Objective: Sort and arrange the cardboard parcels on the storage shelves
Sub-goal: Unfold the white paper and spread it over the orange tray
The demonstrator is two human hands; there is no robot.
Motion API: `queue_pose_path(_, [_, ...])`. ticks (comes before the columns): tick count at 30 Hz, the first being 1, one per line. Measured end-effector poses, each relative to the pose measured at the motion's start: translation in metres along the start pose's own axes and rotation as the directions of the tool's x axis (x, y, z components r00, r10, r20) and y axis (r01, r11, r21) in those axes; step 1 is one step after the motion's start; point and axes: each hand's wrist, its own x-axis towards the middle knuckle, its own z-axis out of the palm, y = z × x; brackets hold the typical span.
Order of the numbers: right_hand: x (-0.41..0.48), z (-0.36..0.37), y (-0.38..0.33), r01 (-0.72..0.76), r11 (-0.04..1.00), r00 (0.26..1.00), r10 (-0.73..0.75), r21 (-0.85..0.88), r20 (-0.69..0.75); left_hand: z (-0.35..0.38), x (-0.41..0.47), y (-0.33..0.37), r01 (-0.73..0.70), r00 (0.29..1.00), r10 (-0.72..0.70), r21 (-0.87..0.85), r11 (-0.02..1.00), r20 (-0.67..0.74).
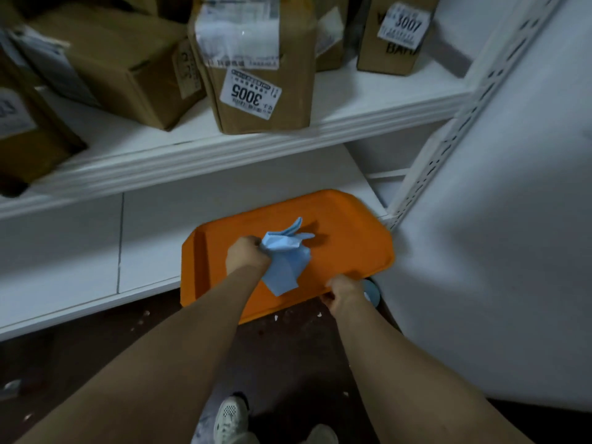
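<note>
Brown cardboard parcels (288, 104) on upper white shelf (384, 91), labels 3005, 3007 showing; sorting looks partly done. Left hand (248, 256) clutches crumpled blue cloth (283, 264) over orange plastic tray (352, 245); right hand (344, 291) grips tray's near edge.

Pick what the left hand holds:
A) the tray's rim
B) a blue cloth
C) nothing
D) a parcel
B: the left hand grips a crumpled blue cloth over the orange tray, while the right hand holds the tray's near edge.
</note>
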Motion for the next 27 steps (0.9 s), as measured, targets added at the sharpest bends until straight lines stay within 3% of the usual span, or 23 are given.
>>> queue_pose_path(5, [-0.052,-0.046,-0.002,-0.004,1.000,1.000,0.004,0.007,-0.009,-0.019,-0.060,0.022,-0.030,1.000,0.031,0.076,0.997,-0.002])
queue_pose_path(12, [-0.142,-0.098,0.003,0.124,0.987,0.990,-0.116,0.106,-0.078,-0.056,-0.131,0.047,-0.086,0.992,0.092,-0.073,0.994,0.081])
queue_pose_path(14, [-0.168,-0.111,0.011,0.158,0.978,0.985,-0.147,0.135,-0.092,-0.064,-0.154,0.048,-0.026,0.996,0.035,-0.113,0.993,0.082])
queue_pose_path(18, [-0.215,-0.128,0.031,0.214,0.951,0.976,-0.198,0.226,-0.089,-0.085,-0.195,0.031,0.113,0.992,-0.119,-0.104,0.988,-0.051])
queue_pose_path(22, [-0.257,-0.140,0.041,0.254,0.923,0.967,-0.238,0.290,-0.090,-0.115,-0.235,0.020,-0.112,0.994,0.106,0.193,0.975,0.040])
queue_pose_path(27, [-0.304,-0.154,0.041,0.307,0.896,0.951,-0.303,0.322,-0.066,-0.138,-0.296,0.023,-0.354,0.932,0.320,0.246,0.902,0.168])
